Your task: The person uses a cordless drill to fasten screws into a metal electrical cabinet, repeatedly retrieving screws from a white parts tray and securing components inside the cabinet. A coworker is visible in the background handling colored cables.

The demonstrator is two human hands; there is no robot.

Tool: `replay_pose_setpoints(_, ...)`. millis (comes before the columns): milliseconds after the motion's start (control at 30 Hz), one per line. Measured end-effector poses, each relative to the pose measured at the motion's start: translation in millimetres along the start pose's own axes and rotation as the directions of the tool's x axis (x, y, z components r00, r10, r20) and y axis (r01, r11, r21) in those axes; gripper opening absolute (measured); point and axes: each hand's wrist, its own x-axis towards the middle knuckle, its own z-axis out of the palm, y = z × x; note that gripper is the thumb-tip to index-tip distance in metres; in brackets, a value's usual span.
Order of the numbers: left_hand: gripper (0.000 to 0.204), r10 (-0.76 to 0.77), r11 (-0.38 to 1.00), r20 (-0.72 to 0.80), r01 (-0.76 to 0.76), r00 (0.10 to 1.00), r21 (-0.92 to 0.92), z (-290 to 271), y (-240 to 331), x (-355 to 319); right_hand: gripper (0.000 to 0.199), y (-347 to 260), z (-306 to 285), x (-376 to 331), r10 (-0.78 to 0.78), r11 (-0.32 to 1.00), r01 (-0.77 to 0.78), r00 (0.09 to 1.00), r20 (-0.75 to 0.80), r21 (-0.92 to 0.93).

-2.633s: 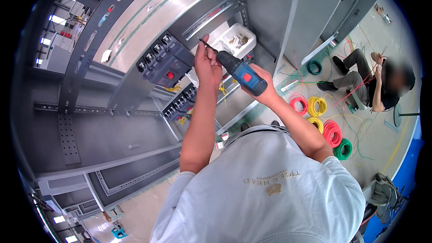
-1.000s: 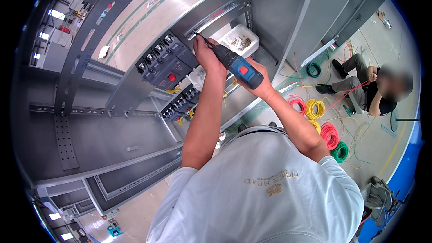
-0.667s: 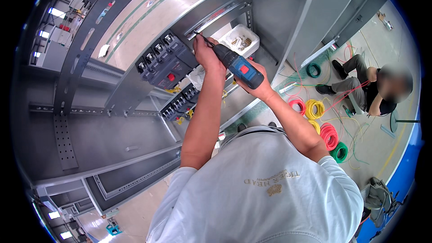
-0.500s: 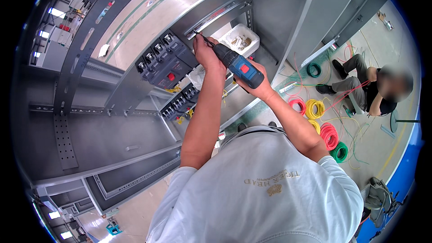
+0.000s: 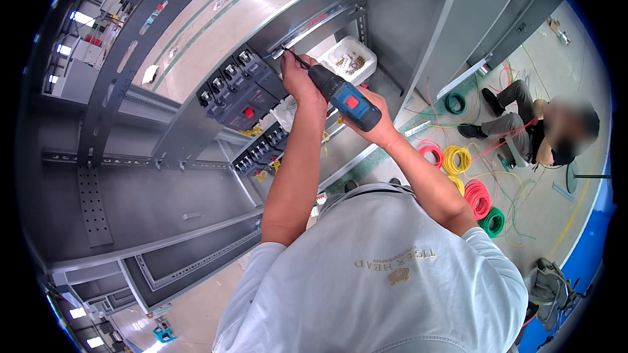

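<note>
Blue-and-black cordless drill (image 5: 347, 99) sits in the right hand (image 5: 378, 124), fingers wrapped fully round its grip. Long bit (image 5: 296, 59) runs up and left from that grip to a grey steel mounting rail (image 5: 307, 10) of the open cabinet frame. Left hand (image 5: 299, 80), just ahead of the drill's chuck, is closed loosely about the bit's base, steadying it. Below-left of the hands, a row of black circuit breakers (image 5: 237, 88) already sits mounted; a smaller row (image 5: 261, 153) hangs lower. White parts tray (image 5: 347, 60) with small hardware lies just behind the drill. Judgement: breakers are on and fastening at the rail is in progress; whether the screw is seated cannot be told. Coloured wire coils (image 5: 458, 160) lie unused on the floor, so wiring looks undone.
</note>
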Motion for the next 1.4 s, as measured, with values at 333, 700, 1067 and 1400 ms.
replay_pose_setpoints(333,0.029,-0.038,0.999,0.007,0.038,0.999,-0.031,-2,2,-1,0.044,-7,2,2,0.028,1.000,-0.028,0.999,-0.017,0.002)
replay_pose_setpoints(700,0.038,-0.198,0.980,0.003,0.198,0.980,0.013,-17,-4,-35,0.037,-15,3,7,0.016,0.999,-0.017,0.999,-0.035,-0.030)
replay_pose_setpoints(1067,0.025,-0.327,0.943,0.152,0.310,0.933,0.124,-103,-24,-82,0.037,-15,4,8,0.128,0.991,-0.126,0.992,0.020,-0.051)
replay_pose_setpoints(1400,0.018,-0.308,0.944,0.162,0.280,0.937,0.173,-111,-18,-94,0.034,-16,2,6,0.085,0.996,-0.085,0.996,-0.007,-0.017)
